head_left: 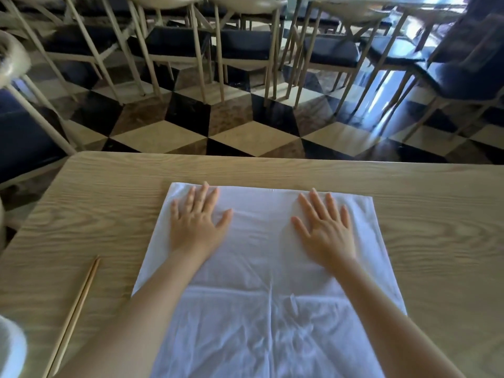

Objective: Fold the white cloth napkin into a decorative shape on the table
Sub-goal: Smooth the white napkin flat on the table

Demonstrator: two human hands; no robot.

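Note:
The white cloth napkin [261,257] lies spread on the light wooden table [436,214], wrinkled near me and smoother at its far edge. A folded edge runs across it at about mid-height. My left hand [196,222] rests flat on the napkin's far left part, fingers spread. My right hand [326,227] lies flat on the far right part, fingers spread too. Neither hand grips the cloth; both palms press down on it.
A pair of wooden chopsticks [75,315] lies on the table left of the napkin. A white rounded object [11,347] sits at the lower left corner. Beyond the table's far edge are chairs [174,45] with dark seats on a checkered floor.

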